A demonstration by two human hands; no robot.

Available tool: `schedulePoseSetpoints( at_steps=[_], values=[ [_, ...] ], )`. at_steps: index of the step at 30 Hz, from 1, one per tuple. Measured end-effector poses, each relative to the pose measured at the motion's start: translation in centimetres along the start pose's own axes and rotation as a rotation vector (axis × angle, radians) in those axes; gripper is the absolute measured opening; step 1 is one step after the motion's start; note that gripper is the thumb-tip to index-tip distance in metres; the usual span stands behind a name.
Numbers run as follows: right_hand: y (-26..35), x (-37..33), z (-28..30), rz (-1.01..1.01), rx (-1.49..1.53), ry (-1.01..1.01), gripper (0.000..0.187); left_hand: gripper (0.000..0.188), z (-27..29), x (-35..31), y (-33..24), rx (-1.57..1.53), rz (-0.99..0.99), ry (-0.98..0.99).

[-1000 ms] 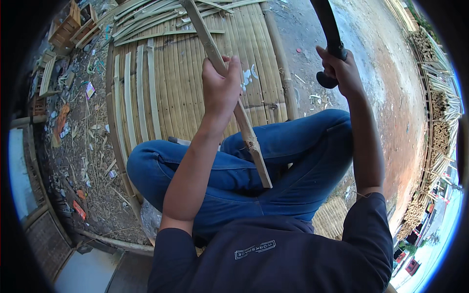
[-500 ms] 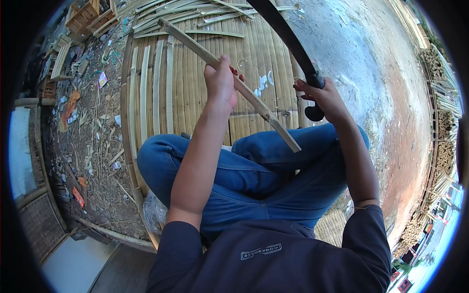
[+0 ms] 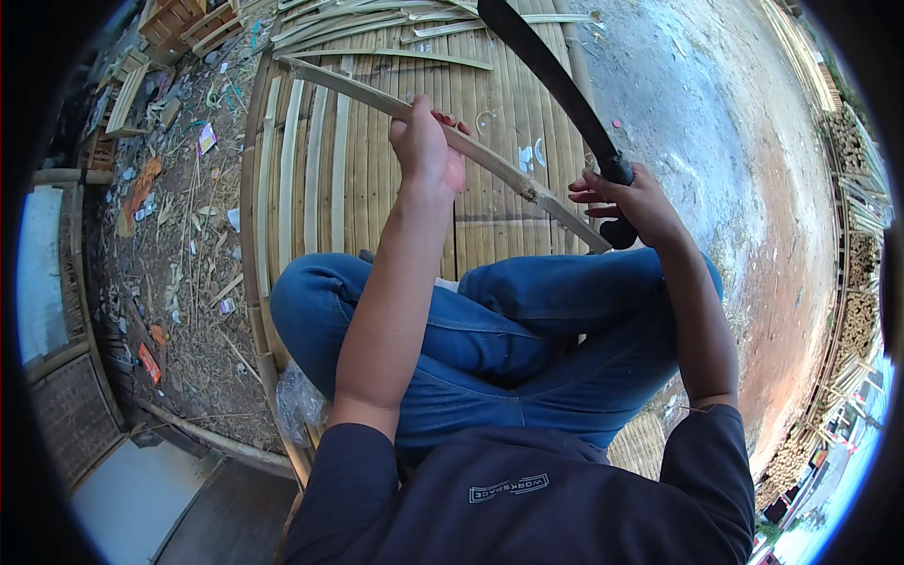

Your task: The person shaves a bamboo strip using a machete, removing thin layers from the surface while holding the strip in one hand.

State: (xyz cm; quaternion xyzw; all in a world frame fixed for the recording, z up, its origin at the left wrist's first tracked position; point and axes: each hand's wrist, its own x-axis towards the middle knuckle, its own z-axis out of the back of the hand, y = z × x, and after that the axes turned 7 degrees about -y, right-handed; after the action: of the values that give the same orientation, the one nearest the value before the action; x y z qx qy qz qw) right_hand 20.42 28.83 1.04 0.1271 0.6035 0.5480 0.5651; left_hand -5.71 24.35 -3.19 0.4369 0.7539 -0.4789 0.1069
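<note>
A split bamboo strip [image 3: 508, 176] slants from the upper left down to the right, above the slatted platform and my crossed legs. My left hand [image 3: 426, 146] is wrapped round it near its middle. In my right hand [image 3: 633, 202] is the dark handle of a machete [image 3: 556, 80], its long black blade pointing up and to the left. Some fingers of that hand stick out loosely to the left. The strip's lower right end reaches the butt of the machete handle; whether they touch I cannot tell.
I sit on a bamboo-slat platform [image 3: 480, 240]. Several strips [image 3: 314, 179] lie side by side at its left, with a pile of strips [image 3: 377, 24] at the far end. Wooden crates [image 3: 212, 28] and littered ground [image 3: 188, 245] are left; pale bare ground [image 3: 716, 122] is right.
The bamboo strip has turned flatter, its right end rising from over my leg to beside the machete handle. My right hand and the machete have shifted slightly right and down.
</note>
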Motion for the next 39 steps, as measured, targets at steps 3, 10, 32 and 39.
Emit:
schedulePoseSetpoints(
  at_steps=[3,10,32,39],
  values=[
    [-0.2,0.8,0.7,0.013,-0.147,0.025,0.035,0.014,0.1,0.4,-1.0,-0.128,0.012,-0.023],
    [0.8,-0.4,-0.2,0.039,0.033,-0.022,0.034,0.014,0.7,0.6,-2.0,-0.241,-0.035,-0.031],
    [0.8,-0.9,2.7,-0.009,0.275,0.275,0.030,0.057,1.5,-9.7,-5.1,2.289,-1.084,0.008],
    [1.2,-1.0,2.3,0.006,0.277,0.241,0.027,0.031,1.8,-2.9,-5.9,1.824,-0.778,1.207]
  ],
)
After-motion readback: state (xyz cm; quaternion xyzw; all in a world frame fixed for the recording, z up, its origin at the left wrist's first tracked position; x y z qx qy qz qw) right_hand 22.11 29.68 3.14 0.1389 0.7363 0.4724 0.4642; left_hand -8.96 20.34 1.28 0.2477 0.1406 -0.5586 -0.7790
